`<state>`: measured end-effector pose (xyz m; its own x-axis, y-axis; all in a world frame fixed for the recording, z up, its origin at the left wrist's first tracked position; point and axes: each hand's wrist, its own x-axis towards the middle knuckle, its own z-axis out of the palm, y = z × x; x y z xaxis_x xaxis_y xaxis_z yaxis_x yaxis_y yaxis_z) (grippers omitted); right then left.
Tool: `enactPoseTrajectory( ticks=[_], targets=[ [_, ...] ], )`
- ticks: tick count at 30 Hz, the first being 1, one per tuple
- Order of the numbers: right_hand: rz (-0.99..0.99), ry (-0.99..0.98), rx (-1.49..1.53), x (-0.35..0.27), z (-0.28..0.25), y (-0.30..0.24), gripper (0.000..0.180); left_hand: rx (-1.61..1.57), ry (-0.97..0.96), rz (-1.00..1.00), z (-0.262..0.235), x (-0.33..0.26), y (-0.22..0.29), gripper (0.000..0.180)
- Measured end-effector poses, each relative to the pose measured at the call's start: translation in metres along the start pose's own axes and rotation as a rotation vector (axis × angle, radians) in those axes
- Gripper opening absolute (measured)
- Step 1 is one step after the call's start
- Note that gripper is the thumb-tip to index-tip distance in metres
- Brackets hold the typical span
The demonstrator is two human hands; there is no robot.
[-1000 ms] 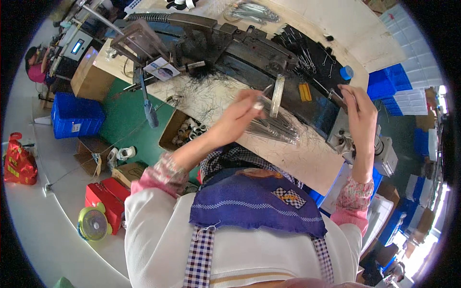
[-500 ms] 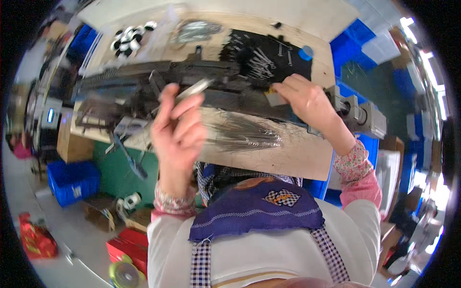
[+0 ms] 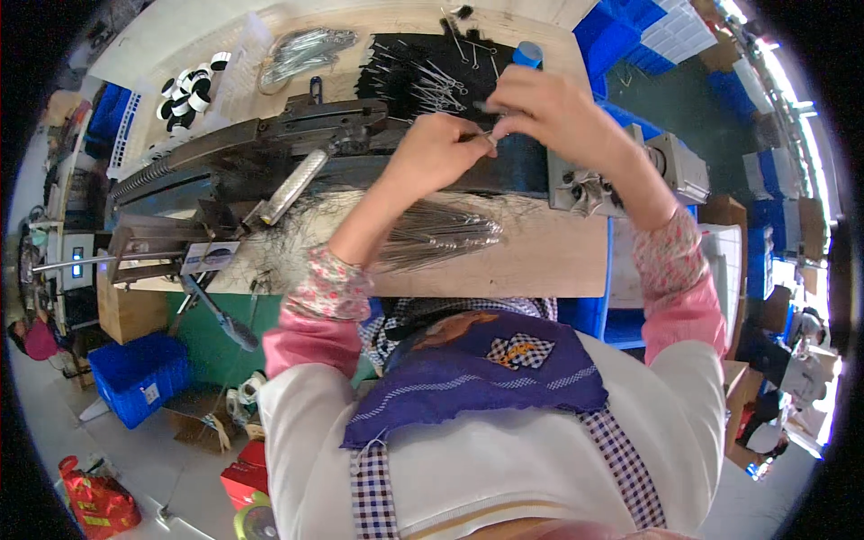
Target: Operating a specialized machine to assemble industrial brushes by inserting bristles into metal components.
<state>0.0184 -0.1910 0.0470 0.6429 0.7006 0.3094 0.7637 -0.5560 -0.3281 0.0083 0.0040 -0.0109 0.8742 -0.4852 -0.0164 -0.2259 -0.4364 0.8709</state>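
My left hand (image 3: 438, 155) and my right hand (image 3: 558, 117) meet above the right part of a long dark metal machine (image 3: 243, 148). Their fingertips are pinched close together around something small and thin, mostly hidden by the fingers. A dark tip shows beside my right fingers. Behind the hands lies a black cloth (image 3: 382, 56) with wire pieces with looped ends (image 3: 438, 93) on it. In front of the machine rests a bundle of thin metal wires (image 3: 441, 236). A lever with a pale ribbed handle (image 3: 295, 186) slants from the machine, left of my left forearm.
A white basket (image 3: 238, 58) at the back left holds several black-and-white rolls (image 3: 186, 94). Beside it lie silvery wires (image 3: 306, 49). A blue cap (image 3: 527, 55) stands behind my right hand. A grey chuck-like fitting (image 3: 585, 191) is at the right. A blue crate (image 3: 139, 378) sits on the floor.
My left hand has left the area by the lever handle and moved right to meet my right hand. The right hand has shifted slightly up and left in view. The lever now sits lower.
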Motion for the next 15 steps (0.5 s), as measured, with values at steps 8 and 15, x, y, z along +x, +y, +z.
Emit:
enactPoseTrajectory(
  ticks=[8,15],
  targets=[
    [-0.202,0.204,-0.043,0.021,0.040,-0.008,0.016,1.017,0.425,0.449,-0.040,-0.042,0.016,0.008],
    [-0.052,0.227,0.230,0.046,0.054,-0.010,0.019,-0.498,0.698,-0.076,0.004,-0.106,-0.004,0.025]
  ],
)
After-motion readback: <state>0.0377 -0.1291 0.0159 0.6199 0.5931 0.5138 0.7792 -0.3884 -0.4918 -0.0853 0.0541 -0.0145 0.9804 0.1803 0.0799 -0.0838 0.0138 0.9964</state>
